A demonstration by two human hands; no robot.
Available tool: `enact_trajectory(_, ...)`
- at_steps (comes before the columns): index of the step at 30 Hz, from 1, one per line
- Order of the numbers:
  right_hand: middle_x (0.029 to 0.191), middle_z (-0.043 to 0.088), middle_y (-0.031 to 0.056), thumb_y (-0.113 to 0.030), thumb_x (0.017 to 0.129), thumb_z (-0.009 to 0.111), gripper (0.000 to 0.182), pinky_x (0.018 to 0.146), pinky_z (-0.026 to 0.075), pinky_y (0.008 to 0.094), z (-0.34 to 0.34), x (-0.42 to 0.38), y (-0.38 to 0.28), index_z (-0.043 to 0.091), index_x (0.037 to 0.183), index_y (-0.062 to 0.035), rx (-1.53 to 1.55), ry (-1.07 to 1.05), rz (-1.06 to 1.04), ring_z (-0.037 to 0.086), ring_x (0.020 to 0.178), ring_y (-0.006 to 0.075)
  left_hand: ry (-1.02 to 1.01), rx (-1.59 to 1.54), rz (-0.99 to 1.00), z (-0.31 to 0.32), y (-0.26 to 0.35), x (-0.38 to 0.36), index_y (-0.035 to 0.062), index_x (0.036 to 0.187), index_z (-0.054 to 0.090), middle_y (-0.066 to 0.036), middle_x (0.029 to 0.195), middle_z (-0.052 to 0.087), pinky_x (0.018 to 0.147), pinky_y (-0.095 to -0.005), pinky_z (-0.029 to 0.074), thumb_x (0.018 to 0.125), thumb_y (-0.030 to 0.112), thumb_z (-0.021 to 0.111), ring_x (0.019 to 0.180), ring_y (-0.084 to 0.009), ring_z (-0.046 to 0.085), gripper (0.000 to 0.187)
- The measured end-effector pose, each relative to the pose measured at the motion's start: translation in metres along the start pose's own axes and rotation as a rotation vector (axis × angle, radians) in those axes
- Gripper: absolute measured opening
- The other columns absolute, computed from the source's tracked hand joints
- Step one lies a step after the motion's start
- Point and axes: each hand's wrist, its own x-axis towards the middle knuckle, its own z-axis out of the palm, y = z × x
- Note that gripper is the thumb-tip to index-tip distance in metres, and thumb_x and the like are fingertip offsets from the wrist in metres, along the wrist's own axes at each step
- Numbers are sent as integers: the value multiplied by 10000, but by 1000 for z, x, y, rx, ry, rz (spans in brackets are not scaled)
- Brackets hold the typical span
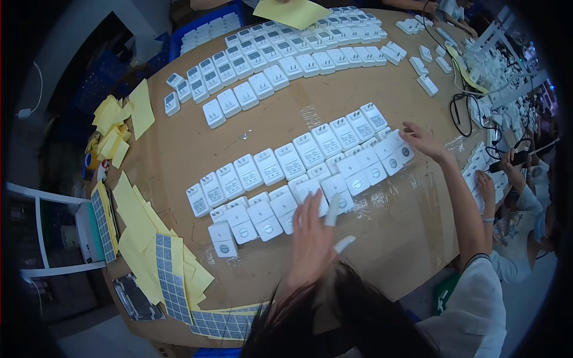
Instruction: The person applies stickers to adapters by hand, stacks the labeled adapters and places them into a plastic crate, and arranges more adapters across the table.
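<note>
My left hand (313,235) hovers over the front row of white plug chargers (261,212), fingers spread, white finger cots (332,210) on two of its digits. Its fingertips overlap the middle chargers of that row, hiding part of them. At the right end of the same row, my right hand (421,140) has its fingers parted, fingertips right by the last charger (404,146). These front chargers show a bolt mark and a round mark. Just behind lies a row of chargers (289,161) with prongs and printed text facing up.
More charger rows (245,95) curve along the far side, with a yellow sheet (289,12) above them. Yellow backing papers (134,224) and grey label sheets (170,274) lie at left. A cable (456,113) and a white parts pile (498,65) are at right, near other people.
</note>
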Motion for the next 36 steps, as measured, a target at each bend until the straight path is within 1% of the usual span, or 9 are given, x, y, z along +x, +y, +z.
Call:
enact_trajectory(5, 1078, 710, 140, -534, 836, 787, 796, 656, 521, 312, 27, 35, -2, 579, 1345, 41, -44, -119, 109, 666, 824, 200, 67, 447, 310, 101, 35, 93, 10, 1494, 426, -271, 1593, 294, 1218, -574, 199, 817, 190, 743, 1482, -419, 291, 769)
enact_trajectory(8, 1046, 718, 154, -518, 762, 861, 836, 657, 541, 323, 28, 40, 8, 608, 1276, 92, 206, -246, 19, 679, 782, 213, 58, 406, 271, 133, 27, 130, 7, 1488, 436, -281, 1604, 273, 1222, -583, 188, 839, 102, 646, 1492, -415, 280, 689)
enact_trajectory(14, 1138, 702, 243, -535, 636, 928, 924, 838, 576, 367, 38, 49, 22, 634, 1210, 127, 241, -171, 50, 715, 996, 282, 32, 397, 232, 156, 7, 140, 0, 1499, 433, -264, 1616, 247, 1234, -576, 167, 857, 145, 644, 1508, -406, 249, 691)
enact_trajectory(22, 1137, 645, 260, -439, 670, 938, 871, 899, 541, 406, 13, -39, 63, 488, 1198, 88, 348, 136, -19, 664, 1080, 347, 39, 241, 133, 119, 58, 126, 64, 1591, 264, -231, 1645, 198, 1214, -636, 143, 751, 443, 836, 1509, -438, 219, 1084)
enact_trajectory(25, 1156, 607, 284, -377, 719, 922, 885, 969, 481, 461, 30, -117, 59, 413, 1278, 83, 176, -29, -190, 625, 1113, 391, -13, -107, 250, 123, 91, 82, 60, 1591, 244, -228, 1635, 213, 1180, -642, 245, 747, 406, 863, 1468, -450, 285, 1103)
enact_trajectory(28, 1296, 499, 313, -307, 845, 824, 935, 1095, 342, 535, 90, -163, 65, 243, 1451, 106, -62, -76, -389, 467, 1288, 457, -181, -942, -242, 166, 103, 30, 74, 1553, 324, -210, 1552, 326, 1116, -523, 397, 682, 301, 934, 1381, -422, 390, 1087)
enact_trajectory(30, 1376, 425, 327, -286, 904, 762, 941, 1131, 281, 557, 113, -171, 63, 160, 1514, 102, -180, -155, -445, 375, 1358, 484, -44, -410, -13, 174, 98, 14, 93, 1511, 405, -192, 1486, 392, 1083, -469, 437, 658, 250, 956, 1330, -402, 438, 1027)
enact_trajectory(34, 1442, 350, 305, -315, 974, 642, 824, 1163, 288, 493, 71, -137, 50, 181, 1542, 64, 522, -275, -366, 335, 1404, 420, -123, -293, -64, 173, 85, 10, 86, 1427, 500, -183, 1376, 466, 1039, -473, 446, 635, 230, 953, 1253, -411, 480, 923)
enact_trajectory(36, 1472, 334, 333, -348, 964, 635, 781, 1181, 274, 483, 50, -99, 27, 278, 1490, 106, 431, 53, -340, 320, 1434, 416, -133, -308, -43, 165, 90, 16, 57, 1401, 522, -176, 1334, 504, 1041, -510, 419, 630, 271, 934, 1227, -432, 479, 899)
